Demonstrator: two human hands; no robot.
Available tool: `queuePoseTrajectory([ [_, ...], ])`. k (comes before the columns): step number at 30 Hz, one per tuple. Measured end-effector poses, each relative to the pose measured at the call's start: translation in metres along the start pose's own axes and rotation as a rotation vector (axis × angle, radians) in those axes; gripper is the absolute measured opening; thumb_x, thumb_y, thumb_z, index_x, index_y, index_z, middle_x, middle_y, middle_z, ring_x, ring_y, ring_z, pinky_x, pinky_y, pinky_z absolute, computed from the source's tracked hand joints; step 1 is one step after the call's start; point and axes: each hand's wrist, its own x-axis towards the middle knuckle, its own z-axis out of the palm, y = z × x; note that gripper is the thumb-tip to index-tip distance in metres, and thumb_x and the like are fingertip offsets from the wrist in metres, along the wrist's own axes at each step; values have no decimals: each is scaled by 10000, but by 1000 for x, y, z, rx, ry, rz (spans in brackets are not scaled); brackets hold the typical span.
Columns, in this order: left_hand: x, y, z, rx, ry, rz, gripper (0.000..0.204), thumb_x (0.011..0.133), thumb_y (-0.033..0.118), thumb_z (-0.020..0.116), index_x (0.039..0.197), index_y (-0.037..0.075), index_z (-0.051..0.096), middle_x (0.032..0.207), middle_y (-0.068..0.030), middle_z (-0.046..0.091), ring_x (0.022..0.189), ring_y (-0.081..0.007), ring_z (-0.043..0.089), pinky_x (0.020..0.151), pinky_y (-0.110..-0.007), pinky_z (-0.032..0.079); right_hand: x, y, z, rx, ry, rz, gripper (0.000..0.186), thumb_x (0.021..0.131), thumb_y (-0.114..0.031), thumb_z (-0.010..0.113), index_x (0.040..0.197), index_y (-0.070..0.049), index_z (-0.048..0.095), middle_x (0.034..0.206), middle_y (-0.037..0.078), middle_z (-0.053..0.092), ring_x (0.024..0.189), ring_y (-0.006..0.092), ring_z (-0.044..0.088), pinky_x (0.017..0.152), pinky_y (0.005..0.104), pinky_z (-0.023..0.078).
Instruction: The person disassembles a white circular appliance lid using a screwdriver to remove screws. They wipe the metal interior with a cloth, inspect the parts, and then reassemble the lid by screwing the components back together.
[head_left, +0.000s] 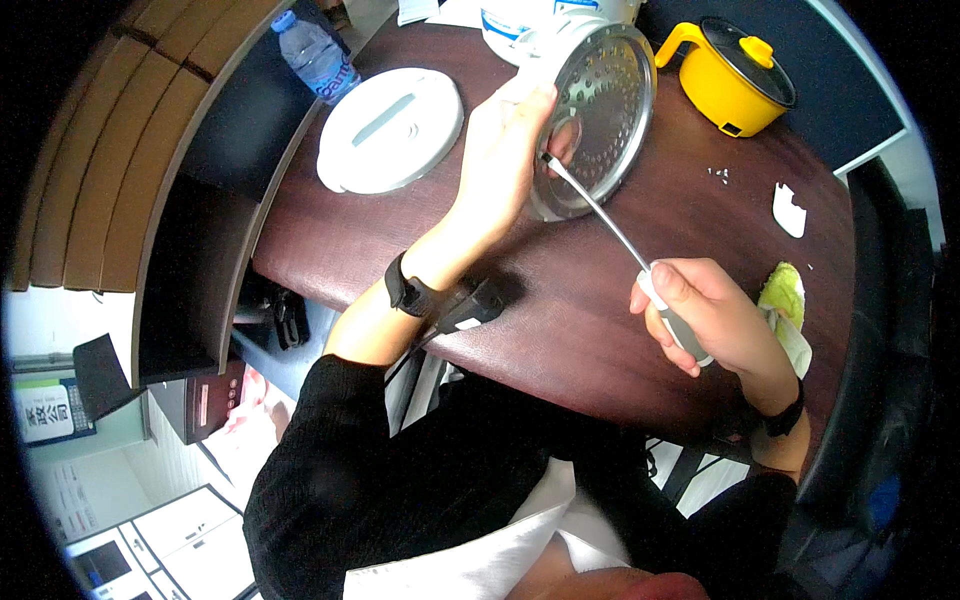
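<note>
My left hand (505,150) grips a round perforated steel lid (610,100), held tilted nearly on edge above the desk, with its fingers partly hidden behind it. My right hand (690,310) is closed on the white and grey handle of a screwdriver (610,225). Its shaft reaches up-left to the lid, where the tip meets it near my left fingers; exactly what it touches there is too small to tell.
The brown desk (560,330) holds a white lid (370,115), a yellow pot (730,90), a water bottle (310,55), white containers (515,30), a green cloth (783,295), a white scrap (788,210) and a black device (470,305). Boxes (100,150) stand left.
</note>
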Motion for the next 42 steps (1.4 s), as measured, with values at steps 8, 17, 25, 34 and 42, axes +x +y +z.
queuePoseTrajectory([
  [8, 2, -2, 4, 68, -37, -76, 268, 862, 210, 557, 646, 75, 477, 557, 10, 406, 514, -83, 398, 500, -230, 292, -24, 30, -66, -181, 553, -37, 308, 957, -312, 425, 873, -26, 504, 574, -1, 468, 388, 67, 441, 339, 211, 357],
  [17, 2, -8, 6, -231, -82, -250, 242, 854, 153, 537, 647, 47, 470, 571, -7, 435, 519, -109, 430, 533, -235, 340, -20, 77, -110, -609, 746, 223, 304, 886, -248, 539, 988, 39, 526, 613, 74, 553, 464, 127, 548, 406, 263, 451],
  [25, -2, -9, 3, -117, -163, -226, 164, 812, 107, 538, 679, 17, 507, 584, -38, 481, 554, -125, 462, 574, -250, 368, -15, 65, -100, -1173, 880, 93, 382, 862, -303, 586, 1040, 29, 532, 820, 161, 588, 813, 235, 604, 731, 358, 473],
  [34, -3, -13, 1, -340, -314, -230, 144, 846, 140, 583, 798, 5, 583, 623, -50, 551, 576, -127, 546, 566, -254, 443, 34, 28, -100, -277, 816, -522, 429, 970, -363, 386, 1129, 14, 516, 1050, 91, 595, 976, 139, 540, 879, 270, 405],
  [42, -1, -10, 3, -298, -194, -248, 260, 874, 247, 589, 908, -10, 575, 676, -33, 573, 593, -89, 548, 567, -213, 446, 43, 27, -82, 178, 700, -595, 372, 966, -300, 426, 1118, 24, 531, 1039, 64, 578, 967, 109, 528, 870, 248, 403],
])
